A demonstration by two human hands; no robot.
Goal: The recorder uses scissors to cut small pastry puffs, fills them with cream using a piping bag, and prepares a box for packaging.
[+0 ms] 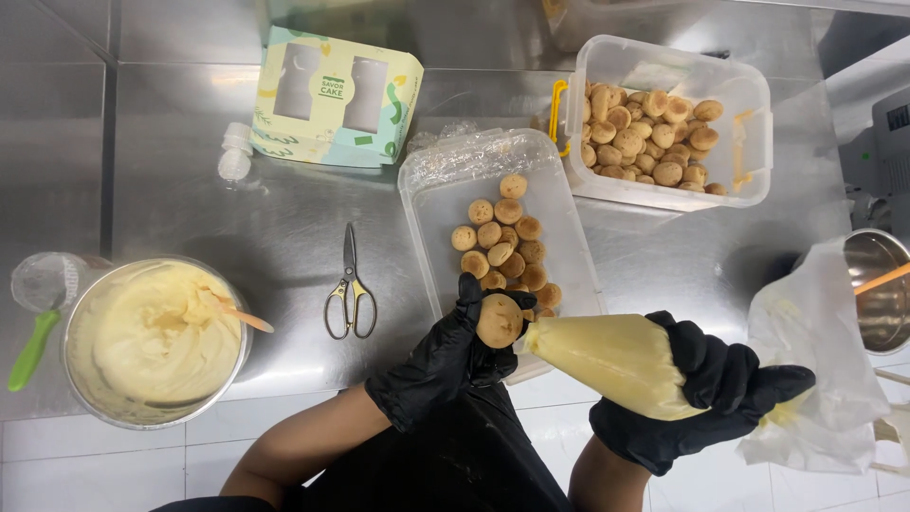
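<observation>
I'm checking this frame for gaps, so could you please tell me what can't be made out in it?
- Head view: the piping bag tip is hidden behind the puff held in the left hand.
- The bag's twisted end is covered by the right hand.
- The metal pot is cut off by the right edge.
- Lower layers in the far tub are hidden by the puffs on top.

Pale green-yellow windowed carton (336,97), table's far side

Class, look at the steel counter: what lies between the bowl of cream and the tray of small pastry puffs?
In the head view, a pair of scissors lies closed on the counter between the bowl of cream and the tray.
</observation>
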